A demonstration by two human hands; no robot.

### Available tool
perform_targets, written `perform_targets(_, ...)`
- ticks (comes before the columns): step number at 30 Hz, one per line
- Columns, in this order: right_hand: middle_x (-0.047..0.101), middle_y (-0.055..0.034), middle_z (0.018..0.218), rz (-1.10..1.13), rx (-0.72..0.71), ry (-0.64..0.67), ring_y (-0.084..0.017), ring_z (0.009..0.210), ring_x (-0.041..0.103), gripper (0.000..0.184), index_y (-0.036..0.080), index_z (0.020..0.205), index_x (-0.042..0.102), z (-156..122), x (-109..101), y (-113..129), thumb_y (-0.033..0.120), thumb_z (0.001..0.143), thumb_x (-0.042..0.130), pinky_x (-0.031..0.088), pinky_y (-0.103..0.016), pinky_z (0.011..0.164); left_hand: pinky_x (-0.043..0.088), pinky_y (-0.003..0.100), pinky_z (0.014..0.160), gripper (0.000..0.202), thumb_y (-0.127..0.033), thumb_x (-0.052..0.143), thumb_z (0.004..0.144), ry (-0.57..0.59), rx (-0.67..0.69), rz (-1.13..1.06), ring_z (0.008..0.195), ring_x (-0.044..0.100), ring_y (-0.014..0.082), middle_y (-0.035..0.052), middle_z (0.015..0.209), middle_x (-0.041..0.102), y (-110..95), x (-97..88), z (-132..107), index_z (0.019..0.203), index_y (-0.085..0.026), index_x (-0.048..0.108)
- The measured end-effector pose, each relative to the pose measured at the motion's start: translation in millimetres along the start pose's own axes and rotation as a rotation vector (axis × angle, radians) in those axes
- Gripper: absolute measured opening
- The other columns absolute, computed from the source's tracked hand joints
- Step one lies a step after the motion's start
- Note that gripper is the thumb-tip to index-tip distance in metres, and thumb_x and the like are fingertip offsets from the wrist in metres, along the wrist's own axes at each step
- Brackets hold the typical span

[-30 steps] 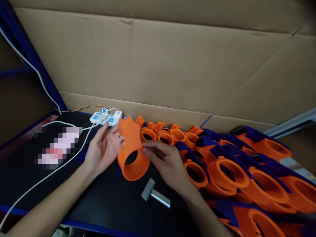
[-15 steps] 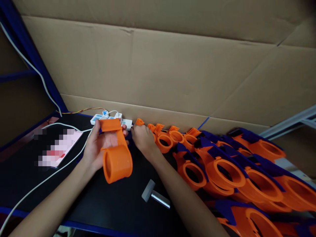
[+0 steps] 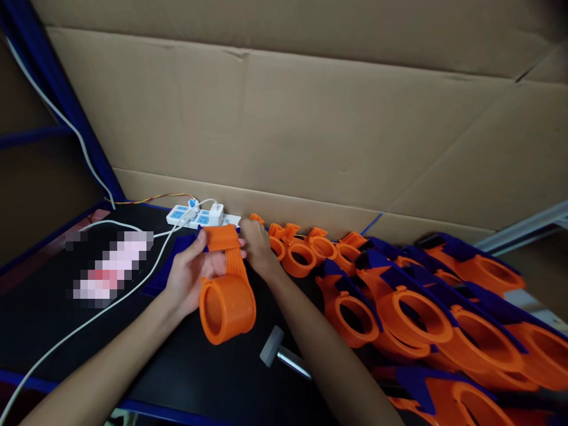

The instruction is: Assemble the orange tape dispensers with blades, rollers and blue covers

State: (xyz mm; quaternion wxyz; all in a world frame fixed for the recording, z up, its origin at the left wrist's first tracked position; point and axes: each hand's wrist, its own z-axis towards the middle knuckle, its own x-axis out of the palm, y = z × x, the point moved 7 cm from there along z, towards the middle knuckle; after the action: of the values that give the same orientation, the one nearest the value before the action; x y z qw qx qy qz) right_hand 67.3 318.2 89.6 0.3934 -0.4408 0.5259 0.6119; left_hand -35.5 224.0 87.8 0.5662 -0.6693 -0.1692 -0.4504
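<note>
My left hand point(image 3: 189, 278) grips an orange plastic part point(image 3: 226, 296), a short wide tube with a flat strap running up to a folded top end. Its thumb and fingers pinch the strap near the top. My right hand point(image 3: 257, 248) reaches past the part's top end, close to the first small orange ring point(image 3: 277, 247) of the row on the black tabletop point(image 3: 66, 331). Its fingers are curled, and what they touch is hidden behind the part.
Rows of orange ring parts on blue pieces point(image 3: 426, 313) fill the right side. A small grey mallet point(image 3: 277, 354) lies just below the held part. A white power strip point(image 3: 195, 216) with cables sits by the cardboard wall point(image 3: 288, 124). A blue flat piece point(image 3: 166, 269) lies behind my left hand.
The orange part passed from both hands to my left hand alone and turned so its tube faces left-down. My right hand let go and moved up to the back row.
</note>
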Motion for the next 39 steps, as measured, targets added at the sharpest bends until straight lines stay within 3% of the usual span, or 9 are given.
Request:
perform_targets(4,0.073,-0.0116,0.099,0.064,-0.076,-0.136,-0.02,0.087,0.067,0.024,0.015,0.106,0.07,-10.4,-24.7,-5.6,0.02,0.094,0.05,0.047,-0.029,0.078,0.057,0.043,0.088,0.055,-0.059,0.055,0.091,-0.046,-0.011,-0.056,0.102,0.072,0.0329,0.0126,0.108,0.076,-2.5,2.9,2.3,0.126,-0.018,0.063)
perform_targets(7,0.07,-0.01,0.102,0.098,-0.103,-0.307,-0.019,0.09,0.064,0.027,0.015,0.109,0.068,-32.8,-54.8,-13.0,0.024,0.098,0.045,0.046,-0.029,0.083,0.057,0.044,0.088,0.051,-0.054,0.056,0.091,-0.082,-0.02,-0.08,0.099,0.073,0.032,0.0126,0.106,0.076,-0.6,2.1,2.9,0.124,-0.016,0.064)
perform_targets(11,0.067,-0.0046,0.089,0.188,-0.213,-0.693,-0.015,0.073,0.061,0.017,0.019,0.103,0.066,-91.6,-93.6,-26.1,0.025,0.096,0.052,0.048,-0.027,0.071,0.056,0.046,0.089,0.046,-0.045,0.056,0.088,-0.095,-0.003,-0.091,0.101,0.072,0.0338,0.0124,0.105,0.076,4.9,0.8,2.3,0.122,-0.015,0.066)
perform_targets(14,0.064,-0.0012,0.077,0.154,-0.379,-0.863,-0.013,0.063,0.06,0.008,0.021,0.099,0.067,-142.1,-98.1,-29.2,0.021,0.093,0.062,0.046,-0.024,0.058,0.054,0.047,0.092,0.042,-0.04,0.055,0.089,-0.084,-0.044,-0.115,0.102,0.071,0.0327,0.012,0.107,0.076,15.1,3.0,2.5,0.121,-0.015,0.066)
perform_targets(17,0.067,-0.0013,0.077,0.069,-0.476,-0.867,-0.013,0.065,0.064,0.019,0.022,0.105,0.066,-175.0,-87.1,-30.1,0.013,0.088,0.067,0.048,-0.024,0.057,0.052,0.046,0.094,0.038,-0.037,0.051,0.093,-0.043,-0.068,-0.144,0.103,0.071,0.0303,0.0121,0.109,0.076,24.3,9.7,3.5,0.121,-0.016,0.065)
perform_targets(20,0.071,-0.0022,0.081,0.055,-0.529,-0.829,-0.013,0.069,0.068,0.026,0.023,0.11,0.066,-188.8,-77.8,-32.5,0.009,0.088,0.065,0.051,-0.023,0.059,0.051,0.045,0.096,0.037,-0.036,0.049,0.096,-0.004,-0.075,-0.137,0.104,0.071,0.0292,0.0118,0.112,0.076,30.5,16.4,3.7,0.124,-0.017,0.063)
perform_targets(34,0.069,-0.0035,0.079,0.088,-0.547,-0.867,-0.015,0.067,0.069,0.03,0.024,0.107,0.068,-204.1,-72.3,-47.4,0.005,0.084,0.069,0.053,-0.025,0.055,0.051,0.044,0.098,0.023,-0.032,0.055,0.095,-0.029,-0.075,-0.128,0.106,0.071,0.0288,0.0098,0.111,0.076,37.5,12.0,1.2,0.111,-0.018,0.065)
perform_targets(39,0.068,-0.0044,0.08,0.05,-0.557,-0.841,-0.016,0.07,0.068,0.032,0.023,0.112,0.065,-202.8,-70.0,-46.7,0.004,0.086,0.066,0.054,-0.025,0.055,0.051,0.043,0.098,0.029,-0.031,0.054,0.096,-0.045,-0.081,-0.133,0.105,0.071,0.0283,0.0105,0.11,0.076,38.5,12.2,-0.1,0.121,-0.017,0.063)
